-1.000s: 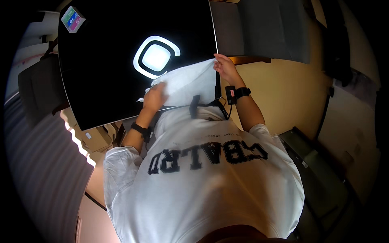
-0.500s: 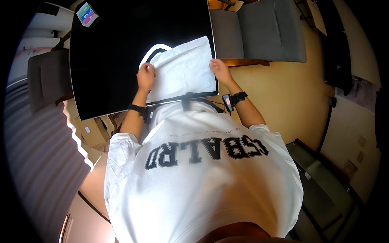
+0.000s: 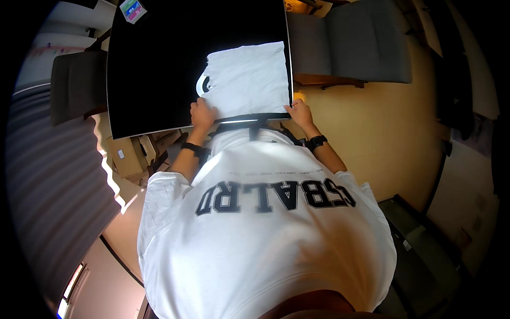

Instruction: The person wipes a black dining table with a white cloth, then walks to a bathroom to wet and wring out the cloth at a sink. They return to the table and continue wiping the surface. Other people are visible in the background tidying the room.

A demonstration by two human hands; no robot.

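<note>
A white cloth (image 3: 247, 80) lies spread nearly flat on a glossy black tabletop (image 3: 159, 74), reaching its near right corner. Small creases run across it and its left edge is uneven. My left hand (image 3: 203, 112) is closed at the cloth's near left corner, fingers pinching the edge. At the near right corner, my right hand (image 3: 300, 112) has thumb and finger on the cloth's border by the table's edge. A curved white band (image 3: 201, 85) shows past the cloth's left side, partly covered; I cannot tell whether it is an object or a reflection.
A small white block with coloured panels (image 3: 133, 10) stands at the table's far left. Grey chairs flank it, one at left (image 3: 77, 87) and a wider one at right (image 3: 366, 42). Cardboard boxes (image 3: 127, 157) sit below the near left edge. Black bands circle both my wrists.
Both hands have moved toward me, to the cloth's near corners. The cloth now lies squarer and flatter, and its far left corner covers more of the curved white band. The view has shifted slightly.
</note>
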